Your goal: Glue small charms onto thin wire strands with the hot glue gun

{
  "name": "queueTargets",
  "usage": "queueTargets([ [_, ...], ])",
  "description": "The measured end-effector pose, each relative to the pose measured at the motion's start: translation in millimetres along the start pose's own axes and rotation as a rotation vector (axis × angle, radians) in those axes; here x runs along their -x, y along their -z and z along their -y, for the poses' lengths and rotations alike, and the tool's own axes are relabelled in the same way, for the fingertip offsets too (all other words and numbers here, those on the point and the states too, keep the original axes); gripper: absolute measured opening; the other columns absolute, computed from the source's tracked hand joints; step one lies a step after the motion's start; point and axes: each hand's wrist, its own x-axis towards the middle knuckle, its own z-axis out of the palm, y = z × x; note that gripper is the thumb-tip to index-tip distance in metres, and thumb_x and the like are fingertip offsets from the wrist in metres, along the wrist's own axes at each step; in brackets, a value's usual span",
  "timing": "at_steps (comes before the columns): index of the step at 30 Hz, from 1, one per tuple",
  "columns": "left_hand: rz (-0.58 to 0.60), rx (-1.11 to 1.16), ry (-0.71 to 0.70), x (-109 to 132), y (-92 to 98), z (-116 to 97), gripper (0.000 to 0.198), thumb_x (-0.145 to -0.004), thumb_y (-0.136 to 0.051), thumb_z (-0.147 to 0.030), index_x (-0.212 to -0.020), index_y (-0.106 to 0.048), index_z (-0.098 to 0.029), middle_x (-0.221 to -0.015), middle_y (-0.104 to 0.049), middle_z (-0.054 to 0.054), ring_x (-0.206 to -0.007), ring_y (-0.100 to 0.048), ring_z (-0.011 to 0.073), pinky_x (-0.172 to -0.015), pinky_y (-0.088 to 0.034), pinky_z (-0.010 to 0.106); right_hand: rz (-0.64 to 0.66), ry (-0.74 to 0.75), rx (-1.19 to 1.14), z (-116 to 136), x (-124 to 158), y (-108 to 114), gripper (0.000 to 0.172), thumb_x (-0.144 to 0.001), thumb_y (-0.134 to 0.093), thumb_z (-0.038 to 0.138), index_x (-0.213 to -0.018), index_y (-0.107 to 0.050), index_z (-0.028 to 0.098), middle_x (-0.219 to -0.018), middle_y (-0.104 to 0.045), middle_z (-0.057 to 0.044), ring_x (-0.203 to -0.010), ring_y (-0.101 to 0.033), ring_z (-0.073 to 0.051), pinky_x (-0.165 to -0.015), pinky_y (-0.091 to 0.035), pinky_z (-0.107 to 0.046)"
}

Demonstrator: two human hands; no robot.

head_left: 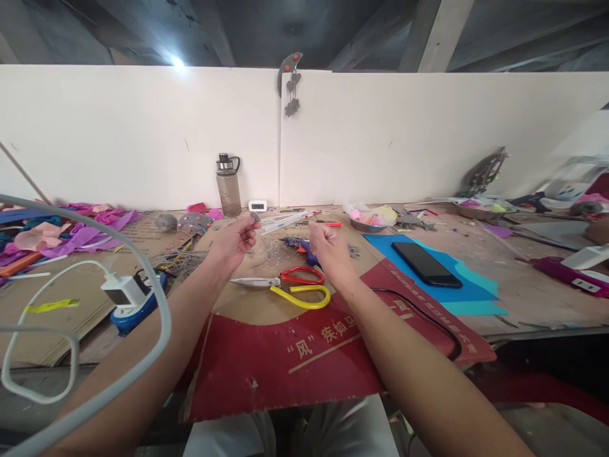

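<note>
My left hand (235, 241) is raised over the table, with thumb and fingers pinched on a small grey piece (255, 217) whose exact kind I cannot make out. My right hand (329, 246) is closed beside a blue glue gun (309, 255), covering part of it; what its fingers hold is hidden. Between my forearms, scissors (299, 285) with one red and one yellow handle lie on a red and brown cardboard sheet (285, 362). Clear rulers (288, 221) and a red pen (329, 223) lie beyond the hands.
A bottle (229, 187) and a small digital display (257, 206) stand by the white partition. A black phone (427, 264) rests on blue sheets (380, 244) at right. At left are a blue power strip (136, 311), a looping white cable (164, 311) and purple scraps (102, 230).
</note>
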Motion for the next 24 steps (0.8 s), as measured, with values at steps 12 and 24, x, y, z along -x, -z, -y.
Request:
queueTargets([
  [12,0.218,-0.231,-0.024,12,-11.5,18,0.026,-0.06,-0.079,-0.03,-0.072,-0.064,-0.012,-0.072,-0.065,0.004,-0.05,-0.047,0.0043,-0.044,-0.034,0.018,0.109,-0.029,0.01,-4,3,-7,0.023,-0.083,-0.052,0.033,-0.1,-0.056,0.018,-0.087,-0.058,-0.002,-0.073,-0.052,-0.013,-0.069,-0.042,-0.028],
  [24,0.323,-0.238,0.001,16,-13.9,15,0.02,-0.061,-0.079,-0.027,-0.068,-0.067,-0.012,-0.067,-0.063,0.003,-0.048,-0.043,0.0037,-0.043,-0.034,0.018,0.114,0.036,0.062,3,5,-6,0.02,-0.086,-0.049,0.035,-0.09,-0.061,0.019,-0.082,-0.061,-0.002,-0.073,-0.052,-0.014,-0.069,-0.041,-0.027],
])
